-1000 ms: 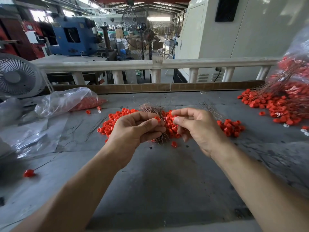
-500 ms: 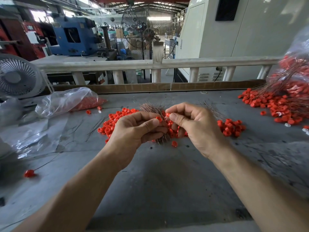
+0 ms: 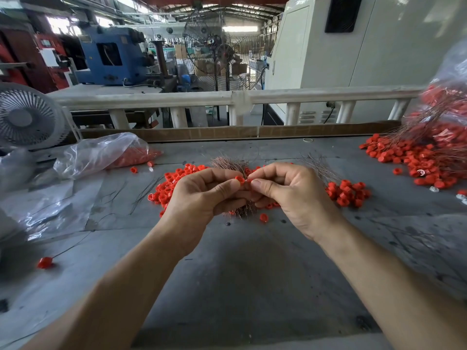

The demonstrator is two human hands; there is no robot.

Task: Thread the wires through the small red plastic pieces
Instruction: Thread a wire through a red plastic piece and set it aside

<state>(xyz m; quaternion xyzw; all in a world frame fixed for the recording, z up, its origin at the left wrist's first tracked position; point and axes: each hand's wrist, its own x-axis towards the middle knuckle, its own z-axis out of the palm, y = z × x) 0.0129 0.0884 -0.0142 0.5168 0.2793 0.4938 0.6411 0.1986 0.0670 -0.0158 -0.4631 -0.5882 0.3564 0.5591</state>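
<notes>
Small red plastic ring pinched in left hand fingers, frame centre; right hand fingers pinch thin copper wire, barely visible. Threading under way. Next: steady alignment of tip to hole.

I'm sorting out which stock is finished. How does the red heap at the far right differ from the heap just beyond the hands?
The right-hand heap has thin wires running through and over it, and spills from a clear bag; the middle heap lies as loose pieces on the bare table. Beside the middle heap the wires sit as a separate bundle. Both heaps are small red plastic pieces.
</notes>
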